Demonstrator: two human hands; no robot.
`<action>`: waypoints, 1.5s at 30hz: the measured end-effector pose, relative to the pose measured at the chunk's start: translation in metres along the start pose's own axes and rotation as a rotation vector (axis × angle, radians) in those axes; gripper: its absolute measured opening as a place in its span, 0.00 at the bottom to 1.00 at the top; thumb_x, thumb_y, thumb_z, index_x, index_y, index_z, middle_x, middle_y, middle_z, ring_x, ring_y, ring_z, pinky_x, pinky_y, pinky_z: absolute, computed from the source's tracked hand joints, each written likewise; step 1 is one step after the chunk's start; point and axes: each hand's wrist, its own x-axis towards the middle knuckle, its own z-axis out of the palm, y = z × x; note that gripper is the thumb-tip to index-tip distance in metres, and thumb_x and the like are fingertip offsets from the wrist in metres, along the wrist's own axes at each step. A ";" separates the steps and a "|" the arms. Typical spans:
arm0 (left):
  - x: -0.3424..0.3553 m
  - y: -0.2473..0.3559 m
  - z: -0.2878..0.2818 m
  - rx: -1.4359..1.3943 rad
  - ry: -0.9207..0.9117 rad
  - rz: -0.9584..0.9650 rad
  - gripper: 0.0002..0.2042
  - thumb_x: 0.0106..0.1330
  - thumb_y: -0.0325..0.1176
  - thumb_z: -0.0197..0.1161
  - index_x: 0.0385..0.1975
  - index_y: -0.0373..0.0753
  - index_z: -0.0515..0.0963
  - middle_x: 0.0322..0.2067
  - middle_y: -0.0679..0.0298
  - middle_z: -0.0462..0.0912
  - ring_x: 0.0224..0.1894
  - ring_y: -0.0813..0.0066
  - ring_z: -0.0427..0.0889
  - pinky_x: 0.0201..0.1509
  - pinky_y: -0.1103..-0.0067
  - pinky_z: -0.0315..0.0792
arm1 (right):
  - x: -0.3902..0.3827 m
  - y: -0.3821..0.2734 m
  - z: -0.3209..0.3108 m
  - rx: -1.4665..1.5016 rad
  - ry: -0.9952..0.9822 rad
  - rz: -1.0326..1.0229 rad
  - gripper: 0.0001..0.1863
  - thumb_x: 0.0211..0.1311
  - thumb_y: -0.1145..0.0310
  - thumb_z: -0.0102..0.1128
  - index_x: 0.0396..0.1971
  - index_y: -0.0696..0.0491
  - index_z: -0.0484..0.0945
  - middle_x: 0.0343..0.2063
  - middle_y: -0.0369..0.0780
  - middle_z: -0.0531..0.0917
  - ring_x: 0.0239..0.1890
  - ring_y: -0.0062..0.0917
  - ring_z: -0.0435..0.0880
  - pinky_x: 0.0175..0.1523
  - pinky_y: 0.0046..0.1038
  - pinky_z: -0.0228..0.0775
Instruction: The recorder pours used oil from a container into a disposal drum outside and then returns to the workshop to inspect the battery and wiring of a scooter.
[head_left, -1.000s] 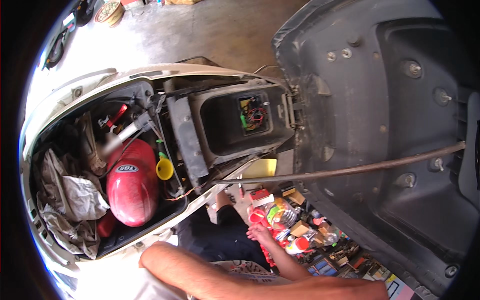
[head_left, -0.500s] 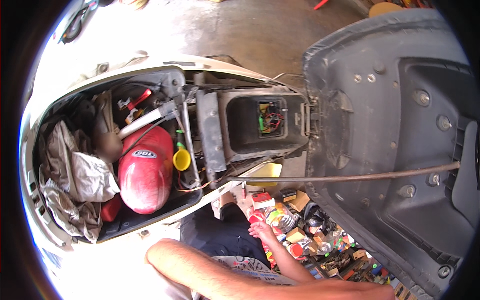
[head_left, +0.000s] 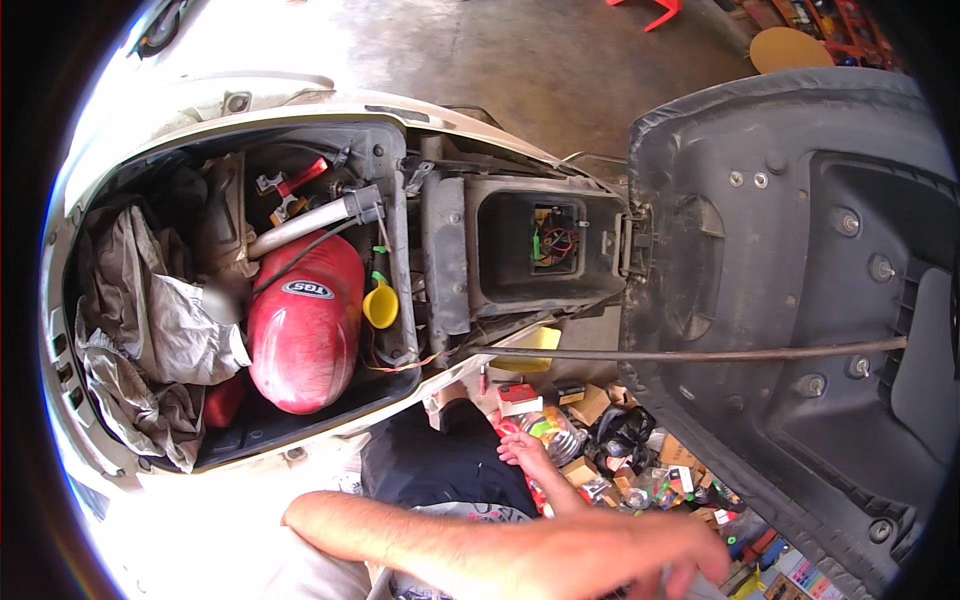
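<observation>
Below the open scooter bay, the right hand (head_left: 640, 555) has swung in open-fingered and empty, while the left hand (head_left: 528, 450) stays loosely open on the box of small parts (head_left: 600, 455).

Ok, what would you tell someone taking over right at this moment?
Left hand: blurred, fingers loose, nothing seen in it, above the pile of small parts.
Right hand: down in that pile; grip unclear.
Scooter seat is up on its rod. Red cylinder, yellow funnel and grey cloth sit in the open bay.
Nothing lifted from the pile yet.
</observation>
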 end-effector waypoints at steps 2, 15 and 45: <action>0.005 -0.046 -0.007 0.274 0.127 0.155 0.16 0.56 0.17 0.47 0.45 0.31 0.68 0.41 0.59 0.75 0.36 0.75 0.76 0.40 0.81 0.69 | -0.005 -0.003 -0.002 0.017 0.010 -0.020 0.10 0.65 0.74 0.43 0.42 0.56 0.73 0.35 0.40 0.81 0.34 0.22 0.81 0.39 0.22 0.73; -0.011 -0.115 -0.045 0.998 0.543 -0.173 0.14 0.53 0.21 0.55 0.41 0.35 0.71 0.32 0.57 0.75 0.34 0.64 0.79 0.37 0.73 0.74 | 0.017 0.031 -0.008 0.074 0.003 -0.211 0.10 0.62 0.72 0.47 0.41 0.56 0.73 0.30 0.37 0.80 0.28 0.19 0.79 0.35 0.22 0.72; 0.109 -0.185 -0.284 1.318 0.730 -0.513 0.12 0.56 0.27 0.52 0.39 0.36 0.76 0.35 0.53 0.81 0.41 0.60 0.80 0.46 0.71 0.72 | -0.014 0.065 -0.011 0.333 0.101 -0.012 0.10 0.63 0.74 0.43 0.41 0.58 0.72 0.34 0.41 0.81 0.33 0.23 0.81 0.38 0.23 0.72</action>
